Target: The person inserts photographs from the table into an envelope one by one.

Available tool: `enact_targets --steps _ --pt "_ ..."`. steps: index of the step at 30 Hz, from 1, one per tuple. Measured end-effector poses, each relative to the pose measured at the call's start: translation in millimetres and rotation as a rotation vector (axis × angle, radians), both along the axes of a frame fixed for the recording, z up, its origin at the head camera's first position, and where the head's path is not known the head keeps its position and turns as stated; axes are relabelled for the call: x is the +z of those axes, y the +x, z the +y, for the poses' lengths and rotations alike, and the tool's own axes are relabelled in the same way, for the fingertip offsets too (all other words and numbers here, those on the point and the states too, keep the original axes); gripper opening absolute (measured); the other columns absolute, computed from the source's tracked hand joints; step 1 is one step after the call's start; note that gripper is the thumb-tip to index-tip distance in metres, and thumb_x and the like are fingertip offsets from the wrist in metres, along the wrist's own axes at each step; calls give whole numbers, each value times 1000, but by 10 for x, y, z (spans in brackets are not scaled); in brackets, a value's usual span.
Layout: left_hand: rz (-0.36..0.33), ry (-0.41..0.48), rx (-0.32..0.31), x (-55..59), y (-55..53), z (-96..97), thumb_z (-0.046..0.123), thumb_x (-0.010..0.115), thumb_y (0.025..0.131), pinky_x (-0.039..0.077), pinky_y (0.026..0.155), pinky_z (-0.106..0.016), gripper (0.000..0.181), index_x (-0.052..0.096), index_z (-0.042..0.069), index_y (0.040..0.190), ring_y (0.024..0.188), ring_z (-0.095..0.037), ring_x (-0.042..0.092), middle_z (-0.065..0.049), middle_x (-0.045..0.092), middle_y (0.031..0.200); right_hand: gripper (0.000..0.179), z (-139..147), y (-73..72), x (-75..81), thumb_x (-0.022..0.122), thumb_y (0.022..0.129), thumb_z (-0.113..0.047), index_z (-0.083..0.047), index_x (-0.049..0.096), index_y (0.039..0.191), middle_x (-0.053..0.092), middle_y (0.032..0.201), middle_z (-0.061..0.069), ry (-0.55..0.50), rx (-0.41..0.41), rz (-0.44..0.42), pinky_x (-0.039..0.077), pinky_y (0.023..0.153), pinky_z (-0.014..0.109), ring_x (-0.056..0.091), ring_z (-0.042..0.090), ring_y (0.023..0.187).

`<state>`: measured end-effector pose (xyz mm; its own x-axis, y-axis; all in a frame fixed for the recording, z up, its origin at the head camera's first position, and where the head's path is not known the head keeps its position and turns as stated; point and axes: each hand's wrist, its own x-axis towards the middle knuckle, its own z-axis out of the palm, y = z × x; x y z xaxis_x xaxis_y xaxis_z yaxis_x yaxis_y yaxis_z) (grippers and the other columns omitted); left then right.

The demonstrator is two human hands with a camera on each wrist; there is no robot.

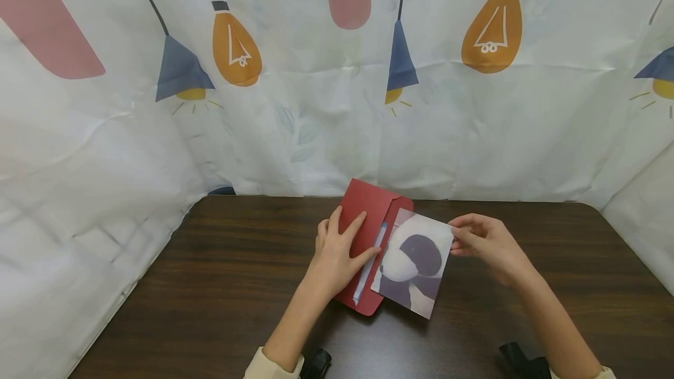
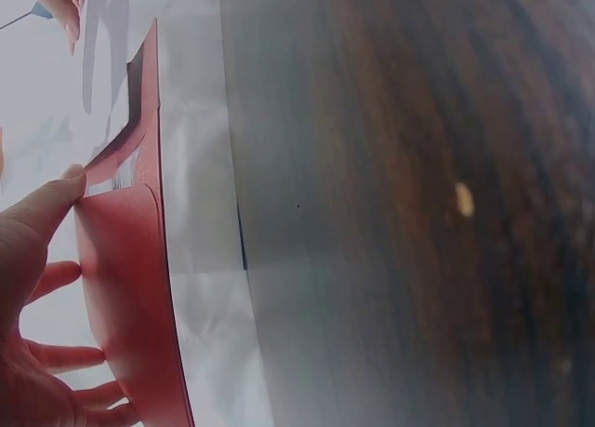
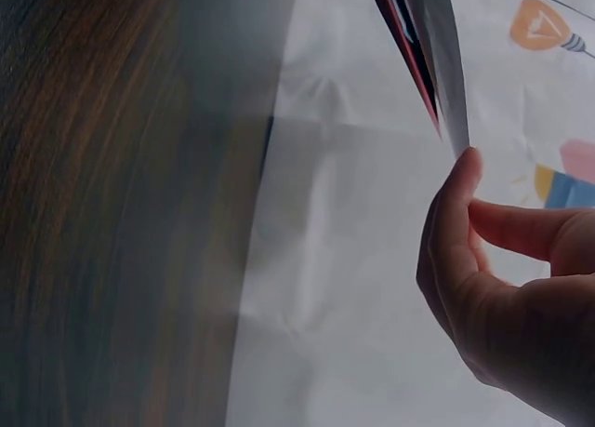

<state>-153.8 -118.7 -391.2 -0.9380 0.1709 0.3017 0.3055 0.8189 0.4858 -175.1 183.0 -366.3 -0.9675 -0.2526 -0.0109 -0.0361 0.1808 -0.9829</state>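
A red paper envelope (image 1: 367, 200) lies tilted on the dark table, with a pale strip showing along its opening. My left hand (image 1: 333, 259) rests on the envelope with its fingers spread, the thumb near the opening. In the left wrist view, the thumb (image 2: 51, 202) touches the envelope (image 2: 125, 260) by its slot. At the right, my right hand (image 1: 487, 245) pinches the upper right edge of a printed photo card (image 1: 413, 262) in purple and white. The card overlaps the envelope's right side. Edge-on in the right wrist view, the card (image 3: 444, 64) meets the fingertips.
The wooden table (image 1: 221, 285) extends around both hands. Behind it hangs a white cloth (image 1: 326, 104) printed with bulbs and lamps. A dark wrist device (image 1: 316, 362) sits by the left sleeve, another (image 1: 521, 361) by the right forearm.
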Motion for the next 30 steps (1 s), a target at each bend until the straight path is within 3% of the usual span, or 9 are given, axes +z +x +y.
enact_targets --steps 30 --pt "20 -22 -33 14 33 57 39 82 93 51 102 -59 72 53 18 156 137 -45 38 -24 32 164 35 -165 38 -47 59 106 0 23 51 131 71 97 7 -39 5 -25 64 79 32 72 12 81"
